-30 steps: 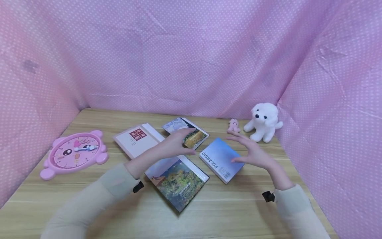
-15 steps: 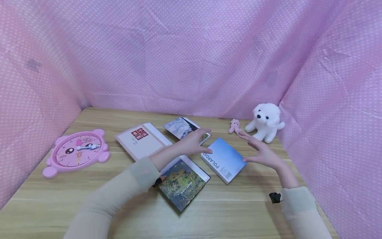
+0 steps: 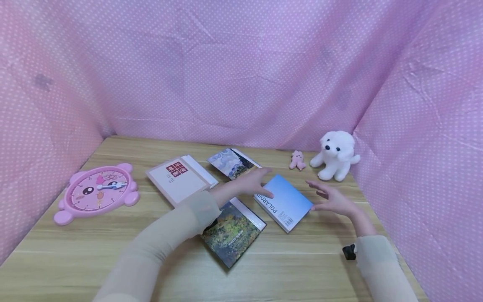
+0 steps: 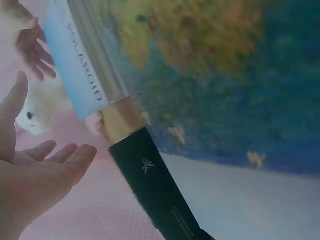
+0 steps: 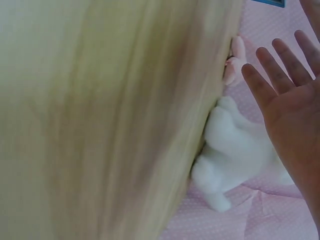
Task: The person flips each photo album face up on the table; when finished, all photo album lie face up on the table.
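A light-blue album marked POLAROID (image 3: 285,201) lies on the wooden table between the two hands. My left hand (image 3: 250,183) hovers at its left side, fingers extended and thumb apart, holding nothing. In the head view its thumb overlaps the album's left corner; contact is unclear. My right hand (image 3: 333,200) is at the right corner, thumb close to the edge, fingers spread; whether it touches cannot be told. The right wrist view shows the right palm (image 5: 295,105) bare. Under the left forearm lies a painted-cover photo album (image 3: 235,237), partly covered by the sleeve.
Behind the left hand lies another painting-covered album (image 3: 228,162). A pale album with red characters (image 3: 175,178) is left of it. A pink toy clock (image 3: 99,191) sits far left. At back right are a small pink toy (image 3: 297,160) and a white plush dog (image 3: 335,156).
My left hand has moved right, from over the back album to the POLAROID album's left corner. My right hand has shifted slightly right and lower. The albums stay put.
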`<action>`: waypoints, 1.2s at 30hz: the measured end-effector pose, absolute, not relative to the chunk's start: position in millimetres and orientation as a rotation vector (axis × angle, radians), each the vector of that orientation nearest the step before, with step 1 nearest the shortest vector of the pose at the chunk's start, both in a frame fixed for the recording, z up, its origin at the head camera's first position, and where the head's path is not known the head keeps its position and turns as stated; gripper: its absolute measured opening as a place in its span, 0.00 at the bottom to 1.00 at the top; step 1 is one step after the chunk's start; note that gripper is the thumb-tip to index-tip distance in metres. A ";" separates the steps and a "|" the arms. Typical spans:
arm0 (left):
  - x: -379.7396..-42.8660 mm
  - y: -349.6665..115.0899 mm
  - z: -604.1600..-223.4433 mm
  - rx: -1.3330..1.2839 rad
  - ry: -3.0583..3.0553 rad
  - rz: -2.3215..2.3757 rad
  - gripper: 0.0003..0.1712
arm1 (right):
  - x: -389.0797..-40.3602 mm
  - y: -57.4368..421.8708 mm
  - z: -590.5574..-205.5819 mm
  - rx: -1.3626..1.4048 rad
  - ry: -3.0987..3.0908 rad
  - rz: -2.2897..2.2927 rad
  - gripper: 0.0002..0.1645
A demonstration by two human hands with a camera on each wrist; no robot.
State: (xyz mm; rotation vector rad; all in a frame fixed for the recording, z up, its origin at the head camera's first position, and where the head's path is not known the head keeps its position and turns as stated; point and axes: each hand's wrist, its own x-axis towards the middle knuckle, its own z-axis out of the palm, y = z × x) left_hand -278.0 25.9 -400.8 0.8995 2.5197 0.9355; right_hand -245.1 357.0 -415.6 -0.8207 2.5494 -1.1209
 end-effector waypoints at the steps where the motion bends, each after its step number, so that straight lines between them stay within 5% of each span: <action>1: -279.4 27.2 -402.3 0.905 2.521 0.922 0.53 | -245.9 357.3 -418.1 -0.826 2.538 -1.118 0.52; 22: -290.6 51.5 -412.6 0.892 2.575 0.757 0.50 | -258.1 362.8 -435.7 -0.732 2.487 -1.017 0.33; 36: -292.0 54.9 -410.4 0.809 2.675 0.767 0.43 | -254.3 360.5 -427.6 -0.707 2.495 -1.075 0.31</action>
